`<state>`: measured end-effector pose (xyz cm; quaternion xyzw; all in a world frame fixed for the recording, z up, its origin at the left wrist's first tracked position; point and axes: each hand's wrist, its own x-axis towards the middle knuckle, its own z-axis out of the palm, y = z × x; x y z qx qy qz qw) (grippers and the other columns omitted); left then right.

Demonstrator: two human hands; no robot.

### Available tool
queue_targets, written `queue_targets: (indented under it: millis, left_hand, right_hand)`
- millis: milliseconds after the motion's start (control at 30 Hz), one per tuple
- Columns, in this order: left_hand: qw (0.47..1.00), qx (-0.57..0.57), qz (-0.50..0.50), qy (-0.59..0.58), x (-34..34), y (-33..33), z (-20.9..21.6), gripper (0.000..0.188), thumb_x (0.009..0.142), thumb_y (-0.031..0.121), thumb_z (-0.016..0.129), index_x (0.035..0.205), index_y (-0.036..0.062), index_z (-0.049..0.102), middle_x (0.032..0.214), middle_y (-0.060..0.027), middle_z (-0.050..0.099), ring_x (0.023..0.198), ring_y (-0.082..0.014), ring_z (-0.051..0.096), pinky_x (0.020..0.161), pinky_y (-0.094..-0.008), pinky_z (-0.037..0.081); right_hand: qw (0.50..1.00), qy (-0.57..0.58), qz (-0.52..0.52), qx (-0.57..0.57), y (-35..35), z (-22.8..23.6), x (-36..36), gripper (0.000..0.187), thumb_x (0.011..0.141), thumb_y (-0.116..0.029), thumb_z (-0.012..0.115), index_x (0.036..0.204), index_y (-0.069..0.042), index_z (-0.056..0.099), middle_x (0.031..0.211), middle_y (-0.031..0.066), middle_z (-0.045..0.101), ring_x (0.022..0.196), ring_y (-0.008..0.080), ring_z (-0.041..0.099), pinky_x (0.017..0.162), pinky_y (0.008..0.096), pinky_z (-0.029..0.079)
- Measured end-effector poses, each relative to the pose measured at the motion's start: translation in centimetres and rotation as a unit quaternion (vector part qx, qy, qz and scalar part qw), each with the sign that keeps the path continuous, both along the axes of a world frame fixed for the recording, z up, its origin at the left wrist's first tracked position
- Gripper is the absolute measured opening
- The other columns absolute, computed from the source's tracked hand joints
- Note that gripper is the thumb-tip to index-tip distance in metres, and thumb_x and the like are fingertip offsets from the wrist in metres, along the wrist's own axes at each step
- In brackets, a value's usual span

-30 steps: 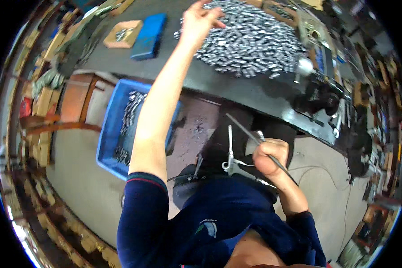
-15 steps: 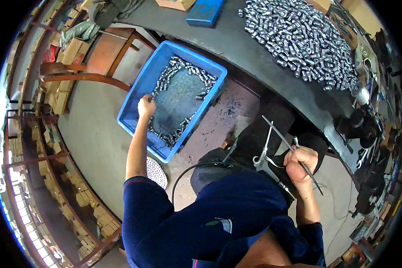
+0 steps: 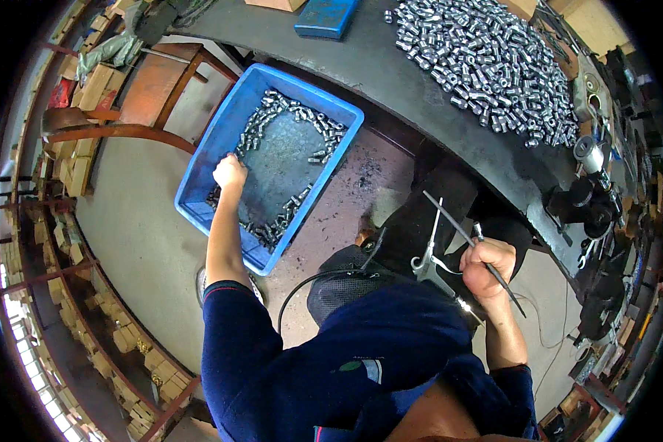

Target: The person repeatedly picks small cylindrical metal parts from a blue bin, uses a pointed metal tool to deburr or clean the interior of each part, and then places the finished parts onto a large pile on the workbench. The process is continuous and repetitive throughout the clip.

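My left hand (image 3: 230, 172) is inside a blue plastic bin (image 3: 308, 208), near its left wall, with the fingers curled. What they hold, if anything, is hidden. Small metal fittings (image 3: 276, 230) lie in a loose ring on the bin's bottom, some close to these fingers. Over my lap my right hand (image 3: 490, 267) is closed round a thin dark rod (image 3: 447, 215) with a tapered end, held slantwise. A single metal fitting (image 3: 478, 229) sticks up from the same fist. Beside it, a silver air blow gun (image 3: 429, 264) with a slim nozzle rests on my lap.
A large heap of metal fittings (image 3: 493, 70) covers part of the dark workbench (image 3: 379, 77). A blue flat case (image 3: 327, 18) lies at the bench's back. A wooden chair (image 3: 158, 92) stands left of the bin, with box-filled shelves (image 3: 88, 309) beyond. A black hose (image 3: 295, 298) curves beside my leg.
The whole view has shifted a little, moving the scene leftward. My left hand is slightly farther up along the bin's left side. My right hand keeps the rod and fitting much as before.
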<state>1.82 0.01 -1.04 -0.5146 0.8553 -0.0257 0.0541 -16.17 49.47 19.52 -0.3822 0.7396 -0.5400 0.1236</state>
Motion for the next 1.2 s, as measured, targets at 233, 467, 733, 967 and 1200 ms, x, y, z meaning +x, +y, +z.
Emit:
queue_targets:
  millis: [233,467,733,967,1200]
  left_hand:
    - [0.997,-0.025,0.038,0.057,0.3,0.6,1.7,0.023,0.073,0.024,0.064,0.088,0.007,0.063,0.086,-0.0172,0.067,0.08,-0.0311,0.066,0.073,-0.042,0.052]
    - [0.653,0.441,0.143,0.599,-1.6,4.6,7.7,0.022,0.081,0.013,0.055,0.095,-0.0012,0.063,0.076,-0.01,0.061,0.062,-0.0165,0.06,0.062,-0.0309,0.051]
    - [0.471,0.712,-0.029,0.521,-9.6,18.6,15.9,0.025,0.09,0.024,0.053,0.094,0.0,0.058,0.056,-0.0031,0.047,0.04,-0.0128,0.039,0.057,-0.0339,0.045]
    - [0.419,0.834,-0.059,0.354,-11.5,26.8,18.6,0.035,0.094,0.031,0.047,0.084,-0.0013,0.056,0.048,-0.0035,0.045,0.03,-0.0126,0.037,0.046,-0.0306,0.046]
    - [0.488,0.795,-0.066,0.354,-11.6,27.5,19.3,0.039,0.093,0.033,0.05,0.081,-0.0024,0.059,0.046,-0.0039,0.047,0.033,-0.0129,0.044,0.042,-0.0277,0.044]
  right_hand:
    - [1.0,0.009,0.016,-0.011,-0.7,1.1,0.2,0.031,0.065,-0.016,0.062,0.05,-0.007,0.037,0.047,0.0047,0.037,0.04,0.0196,0.04,0.04,0.0301,0.025]
    - [0.998,0.057,0.026,0.006,-0.2,0.4,0.0,0.021,0.055,0.007,0.049,0.051,-0.004,0.031,0.047,0.0059,0.038,0.039,0.0172,0.045,0.039,0.0268,0.03]
    - [0.995,0.069,0.07,-0.002,-0.3,2.1,0.5,0.041,0.076,-0.028,0.062,0.054,-0.006,0.034,0.049,0.0082,0.033,0.042,0.0265,0.038,0.042,0.0361,0.026]
    - [0.987,0.007,0.155,-0.033,-1.0,2.1,-0.3,0.028,0.061,-0.01,0.061,0.054,-0.002,0.035,0.05,0.0127,0.036,0.044,0.0309,0.042,0.043,0.0375,0.03]
    - [0.987,-0.011,0.156,-0.044,-2.0,1.3,-0.5,0.026,0.058,-0.013,0.063,0.056,-0.003,0.04,0.052,0.0144,0.043,0.048,0.0338,0.049,0.044,0.0385,0.036]
